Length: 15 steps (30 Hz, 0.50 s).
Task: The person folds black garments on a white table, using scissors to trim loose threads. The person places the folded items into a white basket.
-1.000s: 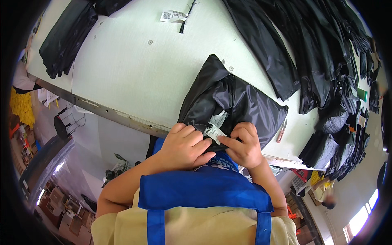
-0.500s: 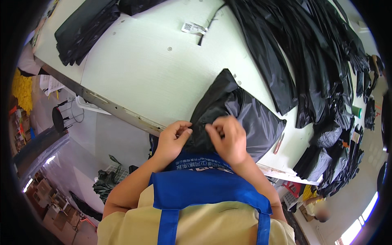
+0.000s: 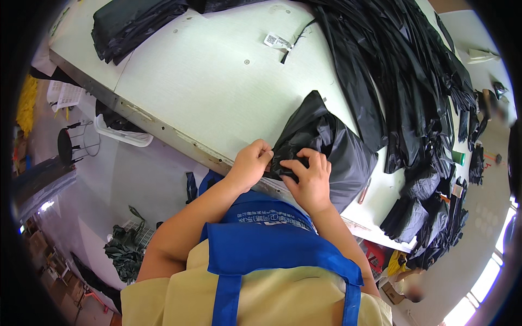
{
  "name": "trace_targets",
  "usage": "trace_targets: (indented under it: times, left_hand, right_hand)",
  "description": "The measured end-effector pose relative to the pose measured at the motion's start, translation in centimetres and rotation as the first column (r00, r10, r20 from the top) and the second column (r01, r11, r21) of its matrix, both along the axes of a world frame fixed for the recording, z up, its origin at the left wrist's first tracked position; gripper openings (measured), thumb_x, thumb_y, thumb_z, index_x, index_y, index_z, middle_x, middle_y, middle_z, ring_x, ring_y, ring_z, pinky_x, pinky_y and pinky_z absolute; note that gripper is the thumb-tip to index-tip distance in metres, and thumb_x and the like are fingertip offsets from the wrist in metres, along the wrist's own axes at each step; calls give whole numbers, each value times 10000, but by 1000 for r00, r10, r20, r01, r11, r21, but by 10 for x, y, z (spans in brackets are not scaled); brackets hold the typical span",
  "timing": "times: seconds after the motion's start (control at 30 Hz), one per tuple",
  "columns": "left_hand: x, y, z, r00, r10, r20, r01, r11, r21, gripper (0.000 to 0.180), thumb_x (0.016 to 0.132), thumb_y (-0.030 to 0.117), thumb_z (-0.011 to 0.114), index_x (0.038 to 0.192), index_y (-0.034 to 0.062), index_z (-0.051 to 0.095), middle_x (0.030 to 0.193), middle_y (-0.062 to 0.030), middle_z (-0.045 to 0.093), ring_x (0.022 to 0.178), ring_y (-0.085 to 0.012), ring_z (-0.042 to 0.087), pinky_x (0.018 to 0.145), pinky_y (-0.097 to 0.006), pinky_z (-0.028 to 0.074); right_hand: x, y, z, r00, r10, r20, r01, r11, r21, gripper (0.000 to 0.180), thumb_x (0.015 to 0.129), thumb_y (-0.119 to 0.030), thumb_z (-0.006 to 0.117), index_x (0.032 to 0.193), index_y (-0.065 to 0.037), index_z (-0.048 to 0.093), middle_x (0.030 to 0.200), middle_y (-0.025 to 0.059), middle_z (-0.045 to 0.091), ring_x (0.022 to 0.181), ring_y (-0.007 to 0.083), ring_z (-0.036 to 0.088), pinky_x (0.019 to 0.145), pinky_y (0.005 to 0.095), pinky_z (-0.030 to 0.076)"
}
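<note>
A piece of thin, shiny black fabric (image 3: pixel 345 157) lies bunched at the near edge of the white table, its pointed corner toward the far side. My left hand (image 3: pixel 252 165) is closed at the fabric's left edge, thumb and forefinger pinching it. Just to the right, my right hand (image 3: pixel 311 182) has curved fingers on the bunched part, with dark cloth between thumb and forefinger. The fingertips of both hands are close together. Folds hide what lies beneath the fabric.
The white table (image 3: pixel 201 92) carries long black fabric pieces (image 3: pixel 364 70) on the right and a folded black stack (image 3: pixel 136 27) at far left. A white label (image 3: pixel 277 41) lies beyond my hands. A small slim tool (image 3: pixel 364 191) rests right of the fabric. Below left stands a white basket (image 3: pixel 122 133).
My view has shifted, so the table appears moved. My right hand, blurred before, now has its fingers spread more widely over the cloth. My left hand still pinches the edge.
</note>
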<state>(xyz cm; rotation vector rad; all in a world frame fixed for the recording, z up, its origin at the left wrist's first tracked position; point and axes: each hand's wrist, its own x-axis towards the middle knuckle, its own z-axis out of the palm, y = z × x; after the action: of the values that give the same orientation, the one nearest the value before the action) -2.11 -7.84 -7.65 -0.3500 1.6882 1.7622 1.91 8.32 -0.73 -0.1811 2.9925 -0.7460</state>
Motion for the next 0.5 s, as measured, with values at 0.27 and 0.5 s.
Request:
trace_targets:
  times: [0.27,0.5]
  left_hand:
    - [-5,-7,35,942,-265,-205,244,962,-120,67,943,63,500,901,10,499,754,-57,573,574,-112,550,531,-258,457]
    - [-18,11,63,960,-177,-217,217,960,177,113,913,35,536,964,22,436,738,-76,568,579,-111,562,542,-267,481]
  right_hand:
    - [-12,-9,11,995,-28,99,16,993,119,226,674,-175,728,888,-177,655,961,45,488,927,247,507,766,388,380]
    - [-21,-3,-55,991,117,71,-114,992,-49,388,701,-167,679,1060,-82,561,1044,142,482,980,333,496,811,436,427]
